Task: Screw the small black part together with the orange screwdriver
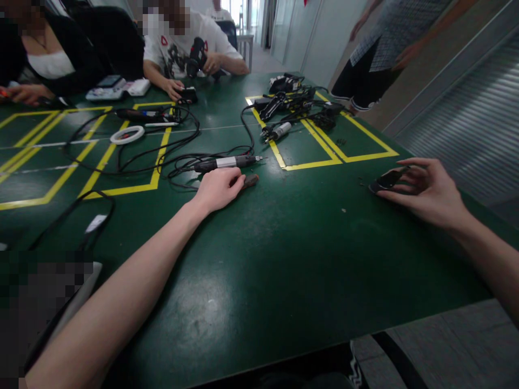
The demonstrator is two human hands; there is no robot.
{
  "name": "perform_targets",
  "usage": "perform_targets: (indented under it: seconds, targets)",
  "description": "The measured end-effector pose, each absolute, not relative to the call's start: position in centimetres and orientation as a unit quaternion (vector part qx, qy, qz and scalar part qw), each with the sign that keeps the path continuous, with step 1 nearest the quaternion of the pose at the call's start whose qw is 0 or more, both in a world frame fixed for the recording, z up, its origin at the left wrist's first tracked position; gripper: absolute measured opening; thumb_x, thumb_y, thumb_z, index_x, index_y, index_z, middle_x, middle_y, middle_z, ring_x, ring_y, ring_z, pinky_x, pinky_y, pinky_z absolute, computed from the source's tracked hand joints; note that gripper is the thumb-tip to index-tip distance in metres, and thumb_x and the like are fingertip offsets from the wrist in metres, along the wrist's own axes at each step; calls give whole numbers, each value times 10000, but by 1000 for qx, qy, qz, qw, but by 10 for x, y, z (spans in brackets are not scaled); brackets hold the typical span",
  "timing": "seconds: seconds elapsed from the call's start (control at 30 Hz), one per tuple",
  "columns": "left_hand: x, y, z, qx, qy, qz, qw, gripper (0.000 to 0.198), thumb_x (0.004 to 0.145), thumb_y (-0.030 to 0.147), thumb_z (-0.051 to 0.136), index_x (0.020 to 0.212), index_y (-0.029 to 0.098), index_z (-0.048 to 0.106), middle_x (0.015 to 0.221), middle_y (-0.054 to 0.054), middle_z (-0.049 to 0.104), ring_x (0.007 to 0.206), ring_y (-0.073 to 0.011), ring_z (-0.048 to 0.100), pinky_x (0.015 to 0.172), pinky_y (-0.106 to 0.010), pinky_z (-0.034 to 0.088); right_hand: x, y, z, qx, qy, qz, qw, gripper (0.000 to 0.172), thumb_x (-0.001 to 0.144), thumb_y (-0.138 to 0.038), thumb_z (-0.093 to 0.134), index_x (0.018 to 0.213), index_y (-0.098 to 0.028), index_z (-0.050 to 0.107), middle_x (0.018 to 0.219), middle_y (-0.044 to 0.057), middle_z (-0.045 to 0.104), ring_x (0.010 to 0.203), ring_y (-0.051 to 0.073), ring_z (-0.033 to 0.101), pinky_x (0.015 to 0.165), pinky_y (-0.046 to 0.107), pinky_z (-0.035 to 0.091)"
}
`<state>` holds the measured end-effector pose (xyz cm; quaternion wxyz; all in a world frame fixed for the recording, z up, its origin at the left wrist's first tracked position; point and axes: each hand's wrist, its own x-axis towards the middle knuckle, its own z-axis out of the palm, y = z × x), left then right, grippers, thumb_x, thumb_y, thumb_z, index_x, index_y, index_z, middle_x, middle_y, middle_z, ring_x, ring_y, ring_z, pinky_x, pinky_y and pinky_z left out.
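My left hand (221, 189) rests on the green table with its fingers curled over a short dark handle with an orange end (251, 181). The rest of that handle is hidden under the hand. Just beyond it lies a black and silver pen-shaped electric screwdriver (227, 162), its bit pointing right and a cable at its back. At the right edge of the table, my right hand (432, 192) grips a small dark rounded object (387, 181) between thumb and fingers. That object is low over the tabletop; I cannot make out its kind.
Yellow tape (312, 163) marks boxes on the green table (275, 259). Black tools and cables (279, 105) pile up at the back right. A white tape ring (127, 135) lies among cables on the left. A person (194, 48) across the table holds a black drill (197, 56).
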<state>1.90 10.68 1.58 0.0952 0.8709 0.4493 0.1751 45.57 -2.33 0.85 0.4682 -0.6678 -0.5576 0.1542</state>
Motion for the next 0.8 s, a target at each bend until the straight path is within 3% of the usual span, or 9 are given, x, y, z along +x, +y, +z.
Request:
perform_targets:
  seconds: [0.13, 0.47, 0.7, 0.8]
  targets:
    - [19, 107, 15, 872, 448, 175, 90, 360, 1020, 364, 466, 740, 203, 623, 762, -65, 698, 713, -210, 604, 626, -320, 323, 455, -25, 11, -661, -565, 176, 460, 721, 511, -382, 930, 1138, -318, 580, 1033, 57, 786, 1029, 335, 791, 908, 547, 677]
    - [19, 106, 16, 870, 451, 175, 99, 352, 1016, 360, 474, 739, 201, 620, 766, -64, 696, 707, -208, 593, 623, -320, 313, 454, -27, 13, -669, -515, 216, 491, 723, 482, -381, 971, 1112, -305, 625, 991, 53, 826, 993, 320, 810, 1018, 573, 628]
    - [19, 108, 15, 872, 449, 174, 92, 364, 1024, 366, 464, 744, 200, 627, 759, -64, 701, 706, -206, 598, 612, -317, 305, 462, -26, 15, -674, -516, 241, 471, 802, 428, -435, 984, 1132, -318, 618, 1014, 62, 817, 973, 317, 809, 1013, 567, 626]
    - [19, 107, 15, 871, 452, 171, 92, 364, 1025, 364, 469, 742, 201, 631, 769, -67, 707, 712, -212, 602, 617, -319, 311, 465, -24, 10, -666, -521, 218, 488, 836, 405, -455, 997, 1129, -328, 600, 1006, 34, 784, 905, 298, 816, 927, 512, 674]
